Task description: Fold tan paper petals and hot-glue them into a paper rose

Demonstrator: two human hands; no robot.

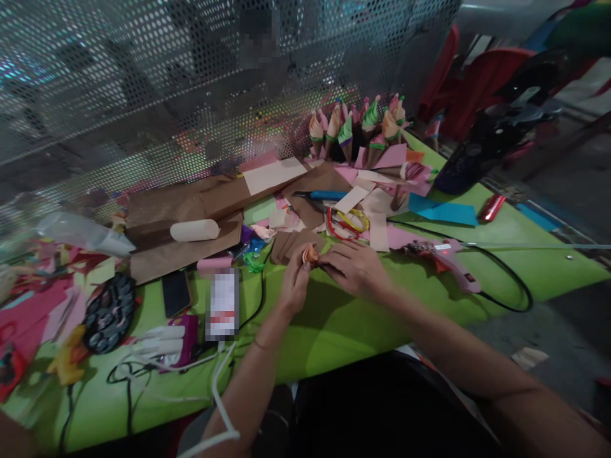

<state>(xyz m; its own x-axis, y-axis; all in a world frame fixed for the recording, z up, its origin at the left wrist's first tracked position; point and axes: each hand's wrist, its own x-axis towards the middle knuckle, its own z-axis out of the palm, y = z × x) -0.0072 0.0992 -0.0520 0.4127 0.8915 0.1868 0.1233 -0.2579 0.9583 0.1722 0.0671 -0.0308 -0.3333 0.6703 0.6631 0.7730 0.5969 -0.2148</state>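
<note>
A small peach-orange swirl point(310, 254), shaped like an ice-cream top, is pinched in my left hand point(294, 283). My right hand point(356, 267) meets it from the right, fingers closed together at its brown lower end; whether they grip the swirl or a separate brown piece is hidden. Brown sheet pieces point(284, 247) lie just behind my hands. Beyond them rest scissors point(353, 224) with red and yellow handles and a blue-handled cutter point(327, 195). Right of my right hand lies a pink glue gun point(453, 261).
Several finished paper ice-cream cones point(346, 133) stand at the back by a perforated metal panel point(191, 95). Leftward are a phone point(176, 294), a lit phone point(223, 305), a plastic bottle point(81, 234), a black round tray point(109, 315) and cables. Coloured sheets point(442, 210) cover much of the green table point(286, 356).
</note>
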